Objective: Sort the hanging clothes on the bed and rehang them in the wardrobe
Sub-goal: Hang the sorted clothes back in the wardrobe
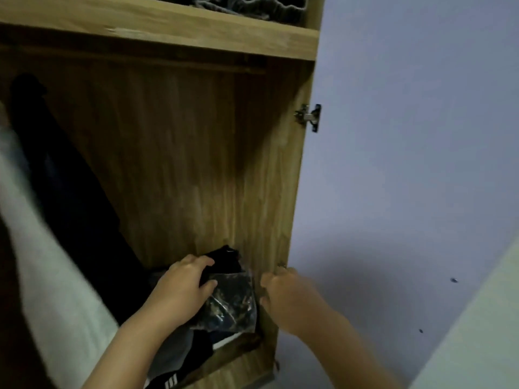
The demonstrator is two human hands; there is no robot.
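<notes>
Wardrobe (179,153) gapes open, dark clothes (70,192) hanging at left, left hand (182,287) curled round a clear bag (233,301) on the floor pile, right hand (283,290) blurred, seemingly gripping the side panel; clearing space looks the step, grabbing bed garments next.

Background stuff: the wall (407,136) right of the cabinet is a pale lavender-blue, with a couple of small dark marks (453,280) low down on it. In the bottom right corner there's a plain whitish panel (477,332) cutting in at a slant; can't tell what it is. A metal hinge (308,117) sits on the front edge of the right-hand side panel, about a third of the way down. Down in the bottom right of the compartment is a clear plastic bag (233,301) with something dark and mottled inside, all crinkly and shiny, leaning near the side panel. Contents are too blurry to make out.
</notes>
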